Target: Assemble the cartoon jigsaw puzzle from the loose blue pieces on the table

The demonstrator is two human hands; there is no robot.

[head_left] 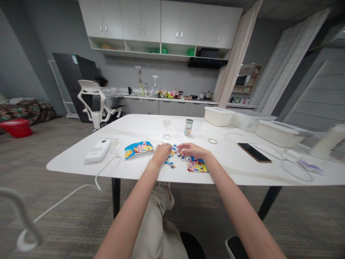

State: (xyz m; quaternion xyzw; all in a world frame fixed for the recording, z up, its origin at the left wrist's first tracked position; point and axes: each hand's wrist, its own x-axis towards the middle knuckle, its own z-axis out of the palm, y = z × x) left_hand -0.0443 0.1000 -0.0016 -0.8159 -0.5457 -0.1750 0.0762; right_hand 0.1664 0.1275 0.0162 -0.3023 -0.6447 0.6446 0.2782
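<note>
Right of the right hand (190, 149) lies a phone (254, 153), with lidded boxes (217, 117) farther off; well left of the left hand (162, 153) sits a white device (98, 151).

- A kitchen area here — white wall cabinets (178, 21) up top, a long counter (172, 107) below
- There's the tap (146, 88), the black range hood (207, 63) — and a tall, dark fridge (77, 72)

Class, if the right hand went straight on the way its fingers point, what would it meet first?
Probably the loose jigsaw pieces, though how high the right hand is held is unclear.
</note>
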